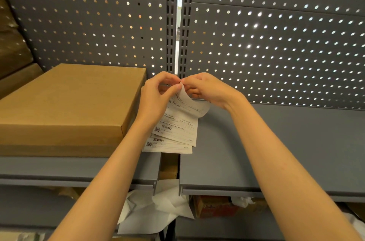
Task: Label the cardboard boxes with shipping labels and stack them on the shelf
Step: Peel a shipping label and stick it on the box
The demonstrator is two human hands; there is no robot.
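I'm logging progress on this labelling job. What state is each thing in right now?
Flat brown cardboard box: closed, on the grey metal shelf, no label visible.
White shipping labels: held up, top one curling.
Left hand: pinching labels' top.
Right hand: peeling the corner.

Both hands up at shelf height: left hand (pixel 158 94) and right hand (pixel 207 87) pinch the top corner of a stack of labels (pixel 175 130), top sheet curling back. Flat cardboard box (pixel 69 102) on grey shelf (pixel 286 152), left of the hands. Pegboard (pixel 276 43) behind.
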